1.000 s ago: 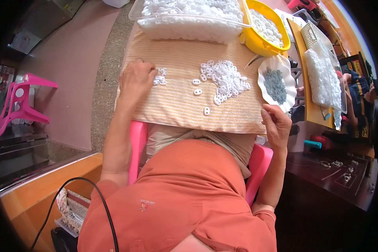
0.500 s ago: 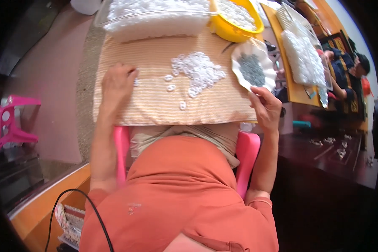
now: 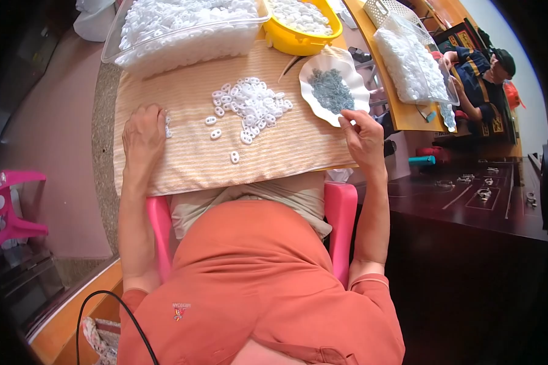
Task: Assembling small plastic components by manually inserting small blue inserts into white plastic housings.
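Note:
My left hand (image 3: 144,129) rests on the striped cloth (image 3: 189,152) at the left, fingers curled down and their tips hidden. Right beside it lie a few small pale pieces (image 3: 168,126). At the rim of a white scalloped dish (image 3: 311,104), my right hand (image 3: 365,137) has thumb and forefinger pinched together; what is between them is too small to make out. Grey-blue small bits (image 3: 332,90) are heaped in the dish. Between my hands spreads a pile of white oval plastic pieces with two holes (image 3: 252,103); a single oval piece (image 3: 235,157) lies nearer to me.
At the back stand a clear bin (image 3: 186,52) full of white pieces and a yellow basin (image 3: 298,41) holding more. A dark slim tool (image 3: 291,66) lies by the dish. Another person (image 3: 478,73) sits at the right beyond a second bin (image 3: 411,67). Pink stool (image 3: 12,207) at left.
The whole view has shifted, so the table sits further left. My left hand has drawn down slightly beside the pale pieces. My right hand stays at the dish, its fingertips now over the rim.

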`<state>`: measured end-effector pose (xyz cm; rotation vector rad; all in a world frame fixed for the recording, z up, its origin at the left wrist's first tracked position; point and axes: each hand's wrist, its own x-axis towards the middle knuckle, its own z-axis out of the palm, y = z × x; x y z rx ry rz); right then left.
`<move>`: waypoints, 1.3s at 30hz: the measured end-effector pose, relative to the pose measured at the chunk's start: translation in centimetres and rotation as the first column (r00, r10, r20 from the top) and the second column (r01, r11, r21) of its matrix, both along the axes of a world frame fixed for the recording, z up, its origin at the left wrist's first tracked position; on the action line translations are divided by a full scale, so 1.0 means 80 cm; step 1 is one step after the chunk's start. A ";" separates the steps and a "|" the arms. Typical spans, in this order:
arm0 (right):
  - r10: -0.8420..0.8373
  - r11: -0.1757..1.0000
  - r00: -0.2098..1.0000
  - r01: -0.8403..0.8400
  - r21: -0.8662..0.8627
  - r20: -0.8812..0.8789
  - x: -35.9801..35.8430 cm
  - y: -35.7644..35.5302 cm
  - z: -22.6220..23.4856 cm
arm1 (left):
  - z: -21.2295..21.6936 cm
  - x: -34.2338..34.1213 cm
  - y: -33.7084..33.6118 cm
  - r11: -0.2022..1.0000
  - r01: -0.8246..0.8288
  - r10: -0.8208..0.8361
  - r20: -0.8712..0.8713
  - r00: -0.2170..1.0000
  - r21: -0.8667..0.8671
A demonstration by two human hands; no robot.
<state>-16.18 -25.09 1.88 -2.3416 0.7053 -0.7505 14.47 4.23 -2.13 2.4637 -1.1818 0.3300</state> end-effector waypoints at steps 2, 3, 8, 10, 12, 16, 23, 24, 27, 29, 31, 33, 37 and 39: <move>0.005 0.998 0.999 -0.008 -0.055 -0.046 0.003 0.000 0.002 | -0.002 0.000 -0.001 1.000 0.007 -0.007 0.036 0.999 -0.008; 0.004 0.995 0.997 -0.012 -0.099 -0.078 0.004 0.000 0.002 | -0.004 0.000 -0.001 1.000 0.012 -0.011 0.071 0.997 -0.015; -0.013 0.970 0.981 -0.034 -0.241 -0.191 0.009 -0.007 0.000 | -0.008 0.000 0.004 1.000 0.020 -0.018 0.127 0.992 -0.017; -0.020 0.963 0.966 -0.051 -0.266 -0.258 0.012 -0.010 0.000 | -0.004 -0.003 0.005 0.999 0.024 -0.020 0.117 0.993 -0.029; -0.029 0.958 0.956 -0.057 -0.280 -0.290 0.017 -0.013 0.001 | 0.007 -0.009 0.001 0.993 -0.051 0.055 0.030 0.998 -0.106; -0.034 0.946 0.931 -0.088 -0.313 -0.363 0.031 -0.020 0.003 | 0.016 -0.012 -0.006 0.961 -0.061 0.041 -0.080 0.996 -0.271; -0.001 0.959 0.889 -0.130 -0.253 -0.457 0.043 -0.034 -0.001 | 0.025 -0.036 -0.017 0.871 -0.186 -0.065 -0.482 0.874 -0.454; 0.000 0.960 0.887 -0.129 -0.249 -0.462 0.045 -0.035 -0.004 | 0.025 -0.037 -0.016 0.863 -0.182 -0.102 -0.514 0.851 -0.471; -0.011 0.957 0.893 -0.120 -0.263 -0.450 0.043 -0.036 -0.011 | 0.022 -0.042 -0.020 0.839 -0.179 -0.175 -0.565 0.806 -0.515; -0.015 0.954 0.902 -0.117 -0.277 -0.432 0.042 -0.037 -0.014 | 0.021 -0.046 -0.021 0.831 -0.156 -0.220 -0.573 0.790 -0.535; -0.026 0.939 0.905 -0.124 -0.320 -0.426 0.042 -0.035 -0.015 | 0.018 -0.050 -0.023 0.821 -0.136 -0.262 -0.578 0.772 -0.554; -0.023 0.936 0.903 -0.132 -0.328 -0.429 0.042 -0.036 -0.014 | 0.013 -0.053 -0.024 0.794 -0.105 -0.360 -0.603 0.712 -0.599; -0.075 0.929 0.915 -0.081 -0.362 -0.396 0.041 -0.029 -0.008 | 0.014 -0.060 -0.029 0.768 -0.070 -0.471 -0.636 0.612 -0.636; -0.066 0.930 0.939 -0.065 -0.361 -0.338 0.037 -0.031 -0.010 | 0.018 -0.066 -0.030 0.742 -0.136 -0.539 -0.705 0.461 -0.656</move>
